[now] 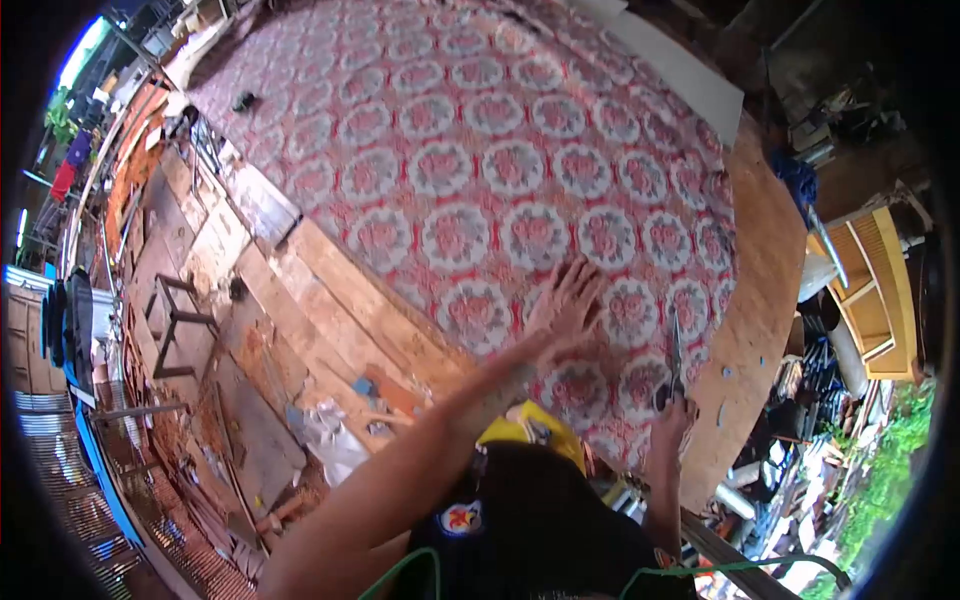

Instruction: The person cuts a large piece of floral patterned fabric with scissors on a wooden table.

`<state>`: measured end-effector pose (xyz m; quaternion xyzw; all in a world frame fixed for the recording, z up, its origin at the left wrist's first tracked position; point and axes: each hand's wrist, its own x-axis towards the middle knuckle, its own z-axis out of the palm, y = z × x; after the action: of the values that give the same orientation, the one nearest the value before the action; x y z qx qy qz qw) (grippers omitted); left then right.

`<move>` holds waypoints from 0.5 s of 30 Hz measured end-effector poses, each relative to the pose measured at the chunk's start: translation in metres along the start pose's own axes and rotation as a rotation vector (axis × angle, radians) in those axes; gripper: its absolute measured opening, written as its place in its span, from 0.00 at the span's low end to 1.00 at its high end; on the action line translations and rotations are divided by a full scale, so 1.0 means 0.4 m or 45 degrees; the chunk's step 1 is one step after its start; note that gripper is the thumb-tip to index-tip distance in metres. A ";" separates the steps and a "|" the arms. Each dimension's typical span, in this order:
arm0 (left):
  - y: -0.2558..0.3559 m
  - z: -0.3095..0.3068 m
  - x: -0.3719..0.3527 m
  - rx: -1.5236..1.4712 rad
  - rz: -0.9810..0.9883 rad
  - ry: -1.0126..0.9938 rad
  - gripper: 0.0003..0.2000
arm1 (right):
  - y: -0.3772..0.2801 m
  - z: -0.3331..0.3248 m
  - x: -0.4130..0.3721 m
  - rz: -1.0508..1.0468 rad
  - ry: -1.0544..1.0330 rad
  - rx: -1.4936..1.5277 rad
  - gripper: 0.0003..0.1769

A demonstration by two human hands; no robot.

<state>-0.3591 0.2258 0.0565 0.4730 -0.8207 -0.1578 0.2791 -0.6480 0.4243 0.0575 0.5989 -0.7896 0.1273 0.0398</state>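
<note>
A wide red, pink and grey patterned fabric (460, 165) with rows of round floral medallions is spread out in front of me. My left hand (567, 303) lies palm down on the fabric, with its fingers stretched out and nothing held. At the right, my right hand (676, 425) is closed around the handles of a pair of scissors (675, 355). Their blades point away from me over the fabric near its right side. Whether the blades are apart is too small to tell.
Bare wooden board (765, 270) shows right of the fabric, and planks (330, 300) extend to its left. A dark metal frame (178, 325) stands on the left floor among scraps. A yellow wooden piece (875, 290) and piled clutter lie at the right.
</note>
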 end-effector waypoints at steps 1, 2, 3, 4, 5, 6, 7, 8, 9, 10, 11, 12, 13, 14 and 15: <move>0.004 -0.005 -0.005 -0.003 -0.003 0.013 0.28 | 0.018 -0.003 0.017 0.069 -0.195 0.054 0.20; -0.004 -0.006 0.005 0.019 0.013 0.052 0.28 | -0.006 0.001 0.041 0.055 -0.206 0.054 0.20; -0.004 -0.008 0.008 0.052 0.025 0.040 0.28 | -0.046 -0.008 0.051 0.085 -0.120 0.138 0.21; 0.001 -0.011 0.010 0.048 0.031 0.041 0.28 | -0.064 -0.016 0.061 0.118 -0.034 0.218 0.22; 0.000 -0.017 0.014 0.053 0.034 0.032 0.27 | -0.058 -0.007 0.080 0.120 0.005 0.352 0.24; 0.004 -0.029 0.015 0.050 0.039 0.019 0.27 | -0.076 -0.042 0.107 0.132 0.012 0.342 0.24; 0.006 -0.047 0.017 -0.033 0.090 0.085 0.25 | -0.107 -0.116 0.140 0.161 -0.300 0.527 0.23; 0.000 -0.051 0.026 -0.064 0.097 0.079 0.25 | -0.108 -0.171 0.180 0.209 -0.591 0.701 0.21; -0.003 -0.033 0.029 -0.124 0.114 0.059 0.25 | -0.040 -0.122 0.200 0.360 -0.717 0.902 0.17; 0.014 -0.041 0.034 -0.076 0.155 0.062 0.27 | 0.052 -0.092 0.202 0.537 -0.825 1.096 0.13; 0.032 -0.045 0.038 -0.049 0.159 0.123 0.25 | 0.018 -0.168 0.222 0.869 -0.904 1.625 0.12; 0.049 -0.063 0.039 0.069 0.169 0.063 0.26 | 0.037 -0.161 0.231 0.876 -0.972 1.973 0.16; 0.034 -0.036 0.038 0.148 0.126 0.036 0.27 | 0.055 -0.147 0.239 0.850 -1.034 2.339 0.19; 0.025 -0.020 0.043 0.160 0.118 0.029 0.27 | 0.048 -0.123 0.273 0.656 -1.187 2.434 0.21; 0.022 -0.015 0.035 0.185 0.098 0.014 0.27 | 0.046 -0.109 0.278 0.835 -1.182 2.514 0.23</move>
<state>-0.3672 0.2180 0.0702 0.4611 -0.8459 -0.0845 0.2543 -0.7007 0.3358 0.1205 0.1228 -0.4015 0.4636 -0.7802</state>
